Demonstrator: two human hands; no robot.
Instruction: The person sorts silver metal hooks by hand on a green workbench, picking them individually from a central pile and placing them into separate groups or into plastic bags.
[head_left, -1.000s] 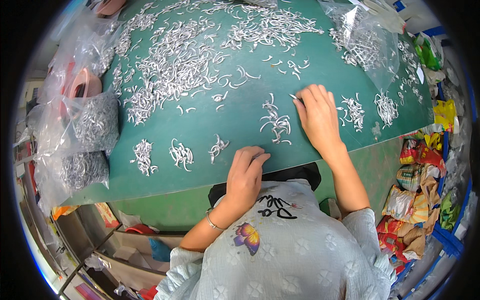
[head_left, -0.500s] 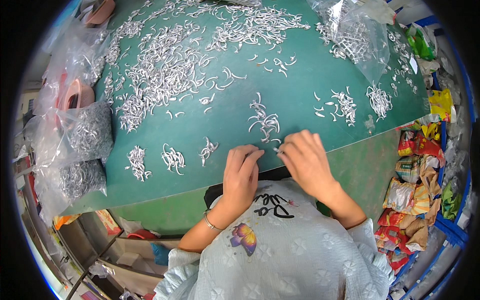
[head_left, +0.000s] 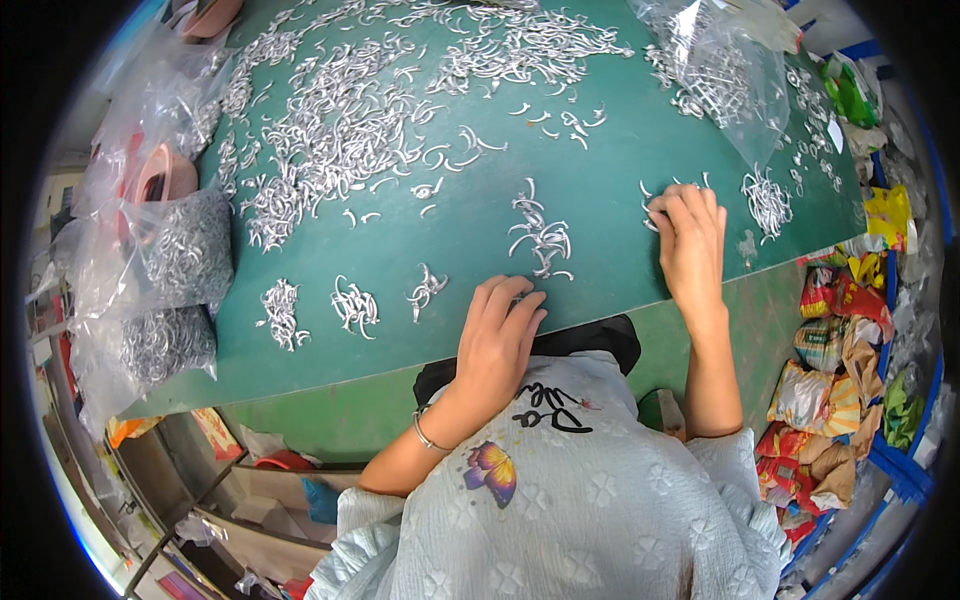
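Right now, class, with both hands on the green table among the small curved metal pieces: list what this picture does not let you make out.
- Head view: whether the left hand holds a piece; its fingers cover the spot.
- Under the right hand: its palm hides any pieces.
- Exact shape of the metal pieces: too small.
- Contents of the clear bag: glare and folds blur them.
- Green table, far edge: cut off by the rim.

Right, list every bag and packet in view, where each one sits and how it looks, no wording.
Clear plastic bag: far right of the green table, crumpled, holding silver curved metal pieces.
Clear plastic bags: left table edge, bulging, full of grey metal pieces.
Colourful snack packets: heaped by the person's right, below the table edge, crinkled red, yellow and orange.
Green packet: far right corner, small, shiny.
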